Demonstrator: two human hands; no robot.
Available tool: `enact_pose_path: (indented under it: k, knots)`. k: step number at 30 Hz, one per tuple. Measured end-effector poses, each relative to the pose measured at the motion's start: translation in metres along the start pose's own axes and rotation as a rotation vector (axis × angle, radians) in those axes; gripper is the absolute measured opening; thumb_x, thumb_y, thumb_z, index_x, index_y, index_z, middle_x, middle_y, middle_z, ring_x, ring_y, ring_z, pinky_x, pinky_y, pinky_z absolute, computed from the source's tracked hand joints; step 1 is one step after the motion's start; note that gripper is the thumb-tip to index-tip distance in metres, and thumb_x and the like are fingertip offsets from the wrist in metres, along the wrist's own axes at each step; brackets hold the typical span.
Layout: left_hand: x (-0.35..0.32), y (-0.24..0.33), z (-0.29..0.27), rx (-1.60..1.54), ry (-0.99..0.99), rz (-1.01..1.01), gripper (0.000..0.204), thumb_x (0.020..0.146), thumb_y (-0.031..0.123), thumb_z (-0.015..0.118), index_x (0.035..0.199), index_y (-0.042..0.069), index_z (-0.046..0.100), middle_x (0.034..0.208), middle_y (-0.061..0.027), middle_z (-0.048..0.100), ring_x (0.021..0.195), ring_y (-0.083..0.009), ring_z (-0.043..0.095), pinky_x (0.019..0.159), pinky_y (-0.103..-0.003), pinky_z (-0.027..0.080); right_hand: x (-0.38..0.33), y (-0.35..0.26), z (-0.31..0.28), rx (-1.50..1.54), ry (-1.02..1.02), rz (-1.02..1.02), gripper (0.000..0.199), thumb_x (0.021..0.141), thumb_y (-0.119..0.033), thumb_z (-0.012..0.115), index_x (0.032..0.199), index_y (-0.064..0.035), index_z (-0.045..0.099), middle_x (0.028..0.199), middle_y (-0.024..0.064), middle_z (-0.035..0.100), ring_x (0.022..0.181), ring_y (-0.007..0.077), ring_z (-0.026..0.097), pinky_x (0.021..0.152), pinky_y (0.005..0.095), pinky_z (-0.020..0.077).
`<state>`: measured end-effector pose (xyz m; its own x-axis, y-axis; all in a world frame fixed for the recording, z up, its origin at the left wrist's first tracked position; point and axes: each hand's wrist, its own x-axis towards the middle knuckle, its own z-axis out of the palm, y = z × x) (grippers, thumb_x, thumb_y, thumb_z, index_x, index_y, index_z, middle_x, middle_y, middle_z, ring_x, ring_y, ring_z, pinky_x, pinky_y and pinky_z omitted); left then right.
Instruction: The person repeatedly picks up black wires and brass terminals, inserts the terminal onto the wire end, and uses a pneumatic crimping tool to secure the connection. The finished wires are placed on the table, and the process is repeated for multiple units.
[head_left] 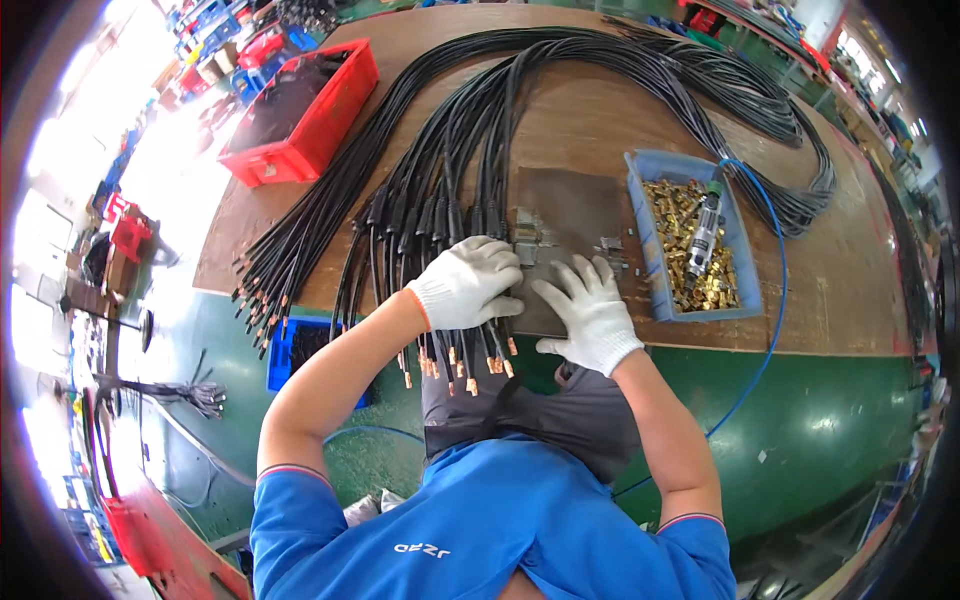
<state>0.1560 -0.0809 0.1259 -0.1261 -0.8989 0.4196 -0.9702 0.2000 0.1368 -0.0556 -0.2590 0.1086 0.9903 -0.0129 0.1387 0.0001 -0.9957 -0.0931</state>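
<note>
Resting curled over black cables (440, 215), left hand (468, 285) grips them; right hand (592, 312) lies spread on metal plate (570, 215).

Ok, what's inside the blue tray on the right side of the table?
The blue tray holds a heap of small brass fittings, with a grey pen-shaped tool lying on top. The tray's floor and any fittings under the tool are covered.

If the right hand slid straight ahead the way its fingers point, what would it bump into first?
Probably the small metal fixture on the grey plate, just beyond the right hand; depth is hard to judge.
</note>
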Motion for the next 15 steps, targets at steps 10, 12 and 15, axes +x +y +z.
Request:
enact_pose_path:
  k: [10,12,15]
  knots:
    - [-0.011,-0.015,0.006,-0.018,0.010,-0.007,0.040,0.095,0.047,0.072,0.080,0.010,0.075,0.093,-0.0076,0.072,0.111,-0.0317,0.067,0.097,-0.044,0.054,0.005,-0.001,0.000,0.014,-0.032,0.035,0.099,0.064,-0.056,0.095,0.150,-0.0217,0.061,0.157,0.0178,0.054,0.151,0.0445,0.042,0.129,0.0627,0.0255]
    - [-0.016,-0.016,0.002,-0.058,0.006,-0.011,0.035,0.093,0.042,0.074,0.079,0.009,0.074,0.092,-0.0073,0.071,0.114,-0.0331,0.067,0.100,-0.044,0.055,0.006,-0.002,0.001,0.021,-0.027,0.023,0.098,0.065,-0.056,0.095,0.150,-0.0211,0.061,0.156,0.0174,0.054,0.150,0.0439,0.042,0.130,0.0625,0.0253]
    - [-0.035,-0.024,-0.008,-0.034,0.006,-0.007,0.032,0.089,0.038,0.079,0.079,0.008,0.071,0.101,-0.0080,0.072,0.117,-0.0339,0.067,0.103,-0.048,0.054,0.004,-0.002,0.000,0.037,-0.015,0.014,0.096,0.065,-0.057,0.094,0.148,-0.0201,0.062,0.154,0.0168,0.055,0.148,0.0428,0.044,0.129,0.0625,0.0254]
